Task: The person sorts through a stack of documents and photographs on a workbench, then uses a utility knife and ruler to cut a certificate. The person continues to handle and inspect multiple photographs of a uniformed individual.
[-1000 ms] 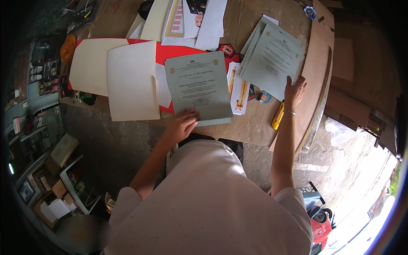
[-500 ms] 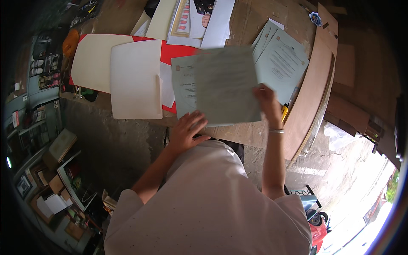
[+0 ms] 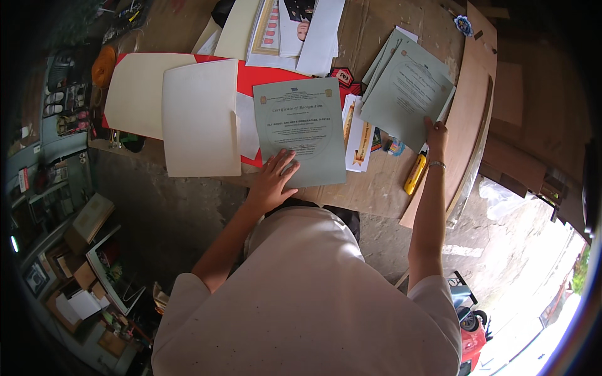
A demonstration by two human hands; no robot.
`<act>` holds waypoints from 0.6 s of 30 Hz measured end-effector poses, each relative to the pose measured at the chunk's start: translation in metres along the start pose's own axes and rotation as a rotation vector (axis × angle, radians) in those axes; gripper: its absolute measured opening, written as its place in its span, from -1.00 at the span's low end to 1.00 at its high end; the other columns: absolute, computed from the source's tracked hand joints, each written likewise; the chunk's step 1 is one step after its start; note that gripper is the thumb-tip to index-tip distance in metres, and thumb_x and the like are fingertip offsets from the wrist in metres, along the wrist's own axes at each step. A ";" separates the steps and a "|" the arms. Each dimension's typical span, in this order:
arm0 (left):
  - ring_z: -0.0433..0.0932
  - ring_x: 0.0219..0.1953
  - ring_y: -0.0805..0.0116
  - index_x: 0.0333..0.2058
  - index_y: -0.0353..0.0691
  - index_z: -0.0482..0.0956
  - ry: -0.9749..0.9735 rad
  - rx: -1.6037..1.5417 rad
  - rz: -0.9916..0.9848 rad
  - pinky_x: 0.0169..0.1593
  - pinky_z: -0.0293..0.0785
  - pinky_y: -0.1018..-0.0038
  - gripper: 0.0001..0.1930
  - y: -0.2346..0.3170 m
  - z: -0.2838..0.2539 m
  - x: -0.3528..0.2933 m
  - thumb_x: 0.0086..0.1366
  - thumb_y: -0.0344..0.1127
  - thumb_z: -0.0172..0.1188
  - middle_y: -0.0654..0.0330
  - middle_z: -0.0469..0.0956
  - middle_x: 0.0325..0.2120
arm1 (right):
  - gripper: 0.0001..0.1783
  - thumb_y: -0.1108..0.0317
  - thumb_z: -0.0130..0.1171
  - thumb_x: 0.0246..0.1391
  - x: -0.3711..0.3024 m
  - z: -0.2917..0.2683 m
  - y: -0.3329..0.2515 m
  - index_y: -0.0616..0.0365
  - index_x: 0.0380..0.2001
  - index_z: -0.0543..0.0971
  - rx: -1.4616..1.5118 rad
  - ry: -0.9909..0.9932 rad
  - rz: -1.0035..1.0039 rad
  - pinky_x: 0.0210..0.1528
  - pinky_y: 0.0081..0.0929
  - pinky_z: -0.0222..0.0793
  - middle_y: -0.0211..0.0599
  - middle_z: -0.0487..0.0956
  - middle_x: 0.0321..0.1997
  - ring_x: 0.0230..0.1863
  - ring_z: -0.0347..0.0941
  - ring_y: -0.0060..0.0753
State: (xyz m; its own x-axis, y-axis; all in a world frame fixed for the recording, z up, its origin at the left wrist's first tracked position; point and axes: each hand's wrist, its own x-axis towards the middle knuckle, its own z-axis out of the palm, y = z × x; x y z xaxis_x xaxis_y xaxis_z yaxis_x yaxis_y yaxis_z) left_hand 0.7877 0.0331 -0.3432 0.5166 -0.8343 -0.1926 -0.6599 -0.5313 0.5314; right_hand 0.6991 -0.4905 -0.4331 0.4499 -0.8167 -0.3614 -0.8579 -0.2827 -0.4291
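A grey-green certificate point(image 3: 300, 119) lies in front of me, partly on a red sheet. My left hand point(image 3: 273, 180) rests on its lower left corner with the fingers stretched out. To the right, my right hand point(image 3: 436, 139) pinches the lower right edge of another grey-green certificate point(image 3: 404, 94), which lies over a fanned pile of similar sheets. Between the two lie white printed strips point(image 3: 357, 135) with gold ribbon pictures and a red and black patch point(image 3: 342, 76). A yellow utility knife point(image 3: 415, 174) sits just below my right hand.
Cream folders point(image 3: 199, 119) and a red sheet point(image 3: 251, 74) cover the table's left. Behind them are more papers and a framed print point(image 3: 266, 31). A long thin plywood strip point(image 3: 467, 106) runs along the right edge, and a blue rosette point(image 3: 463, 26) lies at the far right.
My right hand has carried a certificate rightward off the front sheet and onto the right pile. The certificate under my left hand, the strips, the patch and the knife are now uncovered.
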 end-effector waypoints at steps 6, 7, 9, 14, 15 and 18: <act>0.47 0.20 0.11 -0.12 -0.21 0.62 0.162 -0.011 0.125 0.22 0.44 0.11 -0.73 -0.002 -0.011 0.004 0.23 -0.28 0.34 0.13 0.56 0.06 | -0.58 -0.04 0.33 0.13 -0.052 0.004 -0.044 0.14 -0.32 0.59 -0.220 0.614 -0.286 -0.26 -0.18 0.50 -0.12 0.66 -0.35 -0.28 0.61 -0.08; 0.53 0.11 0.13 -0.18 -0.23 0.62 0.240 -0.066 0.086 0.14 0.48 0.15 -0.79 0.000 -0.014 0.004 0.22 -0.33 0.34 0.15 0.59 -0.02 | -0.60 -0.02 0.33 0.14 -0.065 0.002 -0.051 0.12 -0.35 0.57 -0.095 0.483 -0.307 -0.33 -0.15 0.50 -0.16 0.67 -0.40 -0.35 0.62 -0.03; 0.63 -0.08 0.16 -0.30 -0.26 0.64 0.418 -0.152 0.031 -0.03 0.58 0.24 -0.90 0.007 -0.023 0.002 0.21 -0.42 0.32 0.18 0.66 -0.18 | -0.62 0.04 0.23 0.27 -0.101 0.010 -0.067 0.16 -0.39 0.57 0.107 0.188 -0.340 -0.46 -0.20 0.44 -0.20 0.60 -0.57 -0.57 0.55 -0.20; 0.68 -0.19 0.14 -0.29 -0.25 0.66 0.540 -0.146 0.064 -0.18 0.61 0.31 -0.83 0.021 -0.040 0.002 0.11 -0.52 0.38 0.17 0.69 -0.23 | -0.37 -0.16 -0.13 0.43 -0.177 0.034 -0.110 0.24 -0.29 0.59 0.660 -0.776 -0.038 -0.52 -0.65 0.47 -0.28 0.64 -0.45 -0.57 0.54 -0.57; 0.69 -0.20 0.13 -0.29 -0.24 0.67 0.542 -0.154 0.062 -0.19 0.62 0.31 -0.81 0.023 -0.041 0.002 0.08 -0.54 0.39 0.16 0.70 -0.23 | -0.41 -0.09 -0.05 0.42 -0.183 0.037 -0.117 0.33 -0.18 0.61 0.676 -0.862 0.022 -0.38 -0.63 0.53 -0.28 0.67 -0.30 -0.39 0.59 -0.60; 0.67 -0.16 0.25 -0.28 -0.19 0.66 0.521 -0.075 0.169 -0.14 0.60 0.31 -0.81 0.032 -0.037 0.004 0.09 -0.46 0.41 0.26 0.69 -0.27 | -0.49 0.05 0.07 0.40 -0.197 0.055 -0.131 0.40 -0.02 0.58 0.741 -0.880 -0.242 -0.18 -0.59 0.54 -0.28 0.67 -0.15 -0.21 0.57 -0.63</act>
State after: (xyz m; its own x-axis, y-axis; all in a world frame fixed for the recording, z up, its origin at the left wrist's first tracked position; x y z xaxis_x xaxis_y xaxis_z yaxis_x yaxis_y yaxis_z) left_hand 0.7890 0.0180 -0.2970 0.6213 -0.7136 0.3237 -0.7261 -0.3689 0.5803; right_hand 0.7365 -0.2651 -0.3508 0.8470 -0.0707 -0.5269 -0.5027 0.2158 -0.8371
